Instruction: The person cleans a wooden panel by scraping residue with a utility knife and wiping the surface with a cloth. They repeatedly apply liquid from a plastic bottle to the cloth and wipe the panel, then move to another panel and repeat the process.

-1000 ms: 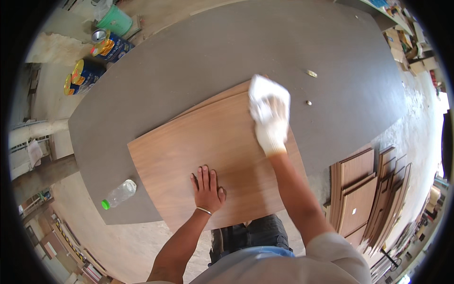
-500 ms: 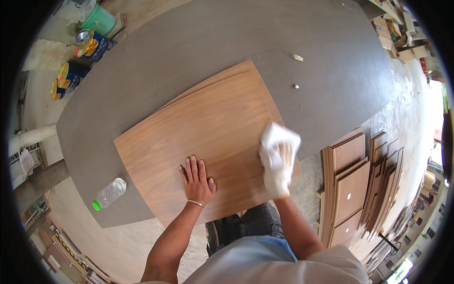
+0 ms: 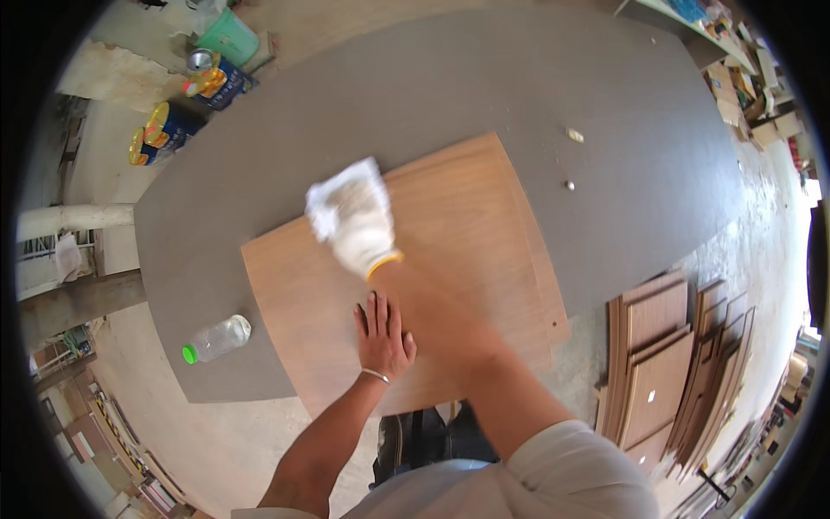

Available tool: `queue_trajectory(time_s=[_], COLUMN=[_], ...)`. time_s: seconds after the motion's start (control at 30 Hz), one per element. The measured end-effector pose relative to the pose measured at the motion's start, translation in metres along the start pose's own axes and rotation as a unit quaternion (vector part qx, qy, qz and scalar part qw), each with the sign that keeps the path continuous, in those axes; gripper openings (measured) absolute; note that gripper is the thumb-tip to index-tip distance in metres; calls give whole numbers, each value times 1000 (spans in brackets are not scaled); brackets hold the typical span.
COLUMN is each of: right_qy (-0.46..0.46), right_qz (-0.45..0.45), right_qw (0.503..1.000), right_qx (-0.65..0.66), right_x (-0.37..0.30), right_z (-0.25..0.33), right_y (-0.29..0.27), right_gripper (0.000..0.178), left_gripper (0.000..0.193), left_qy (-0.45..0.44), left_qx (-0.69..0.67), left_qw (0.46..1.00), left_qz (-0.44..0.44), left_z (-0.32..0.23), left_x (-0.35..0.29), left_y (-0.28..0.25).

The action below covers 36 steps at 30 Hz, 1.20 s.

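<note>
A brown wood-grain panel (image 3: 458, 208) lies on the large grey table, with the edge of another panel showing under it along the right side. My bare left hand (image 3: 386, 344) rests flat on the near part of the panel, fingers stretched out. At the panel's far left edge is my right hand (image 3: 363, 227), in a white knitted glove with a yellow cuff. It holds a white cloth (image 3: 333, 189), smeared by motion and reaching past the edge over the table. My right forearm crosses above the panel, just beyond my left hand.
On the grey table (image 3: 622, 233), a clear bottle with a green cap (image 3: 218, 339) lies at the left; small scraps (image 3: 574, 136) lie at the right. Blue-and-yellow cans (image 3: 220, 84) and a green bucket (image 3: 229, 39) stand beyond. Brown panels (image 3: 657, 363) are stacked at the right.
My right hand has swept the cloth from the panel's right edge to its far left edge. My left hand stays flat on the panel. The whole view has shifted slightly.
</note>
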State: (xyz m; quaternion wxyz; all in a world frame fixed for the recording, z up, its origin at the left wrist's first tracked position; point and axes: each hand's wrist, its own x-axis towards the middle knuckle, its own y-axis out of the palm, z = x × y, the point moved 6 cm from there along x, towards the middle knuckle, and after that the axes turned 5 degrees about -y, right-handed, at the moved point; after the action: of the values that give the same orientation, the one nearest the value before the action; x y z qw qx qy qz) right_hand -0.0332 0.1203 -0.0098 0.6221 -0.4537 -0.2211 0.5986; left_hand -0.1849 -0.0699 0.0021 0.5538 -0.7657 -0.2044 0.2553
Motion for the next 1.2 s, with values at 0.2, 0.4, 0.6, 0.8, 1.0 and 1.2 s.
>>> queue_trajectory(time_s=[0.2,0.4,0.6,0.8,1.0,1.2], right_qy=[-8,108,-55,-232,-12,200], right_qz=[-281,-350,-145,-44,-237,-275], right_qw=[957,925,978,969,923,938], right_qx=[72,102,137,-80,302,-72], right_x=[-67,-88,16,59,-31,-73], right_z=[-75,-119,95,200,-40,-117], right_y=[-48,-79,34,69,-15,-69], right_gripper=[41,47,35,49,45,59], left_gripper=[73,68,69,69,69,72], left_qy=[-34,-23,10,11,-19,-6], left_qx=[-33,-57,-39,-134,-89,-89], left_qw=[999,998,972,989,995,996], left_qz=[-7,3,232,57,-35,-17], left_z=[21,12,9,12,19,19], left_x=[-19,-15,-14,-20,-12,-16], left_y=[-15,-11,-6,15,-23,-18])
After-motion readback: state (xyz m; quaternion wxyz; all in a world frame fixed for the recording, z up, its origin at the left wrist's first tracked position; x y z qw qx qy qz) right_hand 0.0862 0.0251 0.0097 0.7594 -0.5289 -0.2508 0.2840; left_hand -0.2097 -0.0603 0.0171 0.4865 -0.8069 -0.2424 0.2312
